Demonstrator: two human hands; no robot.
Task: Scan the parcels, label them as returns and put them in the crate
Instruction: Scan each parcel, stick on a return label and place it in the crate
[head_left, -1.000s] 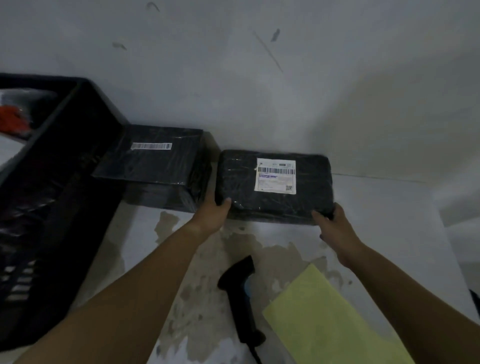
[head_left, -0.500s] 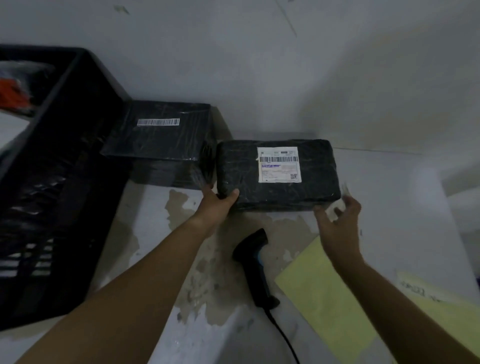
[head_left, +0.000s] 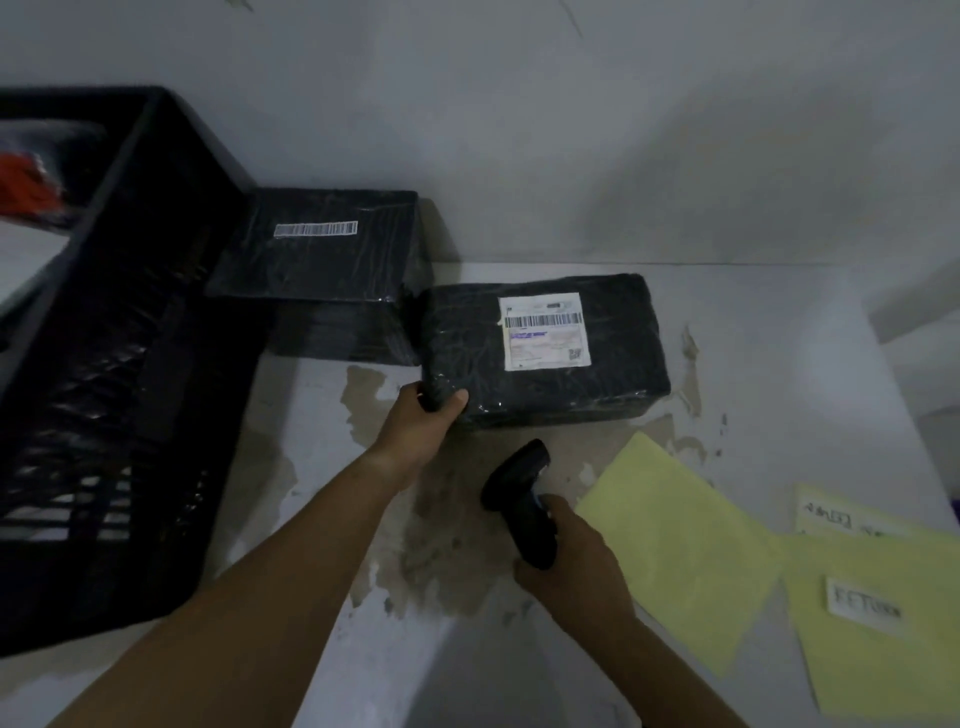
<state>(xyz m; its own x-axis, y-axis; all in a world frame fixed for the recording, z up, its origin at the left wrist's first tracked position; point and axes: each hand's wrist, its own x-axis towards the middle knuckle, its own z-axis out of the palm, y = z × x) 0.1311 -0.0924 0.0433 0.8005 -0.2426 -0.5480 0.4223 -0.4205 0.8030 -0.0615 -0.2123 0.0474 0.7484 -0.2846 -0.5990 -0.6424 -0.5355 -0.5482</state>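
Black wrapped parcel (head_left: 545, 353) with a white barcoded label (head_left: 545, 331), black crate (head_left: 124, 332), pale yellow sheets (head_left: 680, 551).

Both forearms bare, reaching forward from the bottom edge. Left hand (head_left: 422, 423): thumb and fingers curled round the near left corner of the parcel (head_left: 550, 384). Right hand (head_left: 574, 569): fingers wrapped round the handle of the scanner (head_left: 519, 483), wrist lower than the left.

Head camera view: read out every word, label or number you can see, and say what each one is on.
"RETURN": on the white sticker on the right yellow sheet; blurred, so likely rather than certain.
Unreadable: handwriting on the pale note, too blurred.
Unreadable: the shipping label on the near parcel, barcode and print too small.
Unreadable: the barcode strip on the far parcel, no legible digits.
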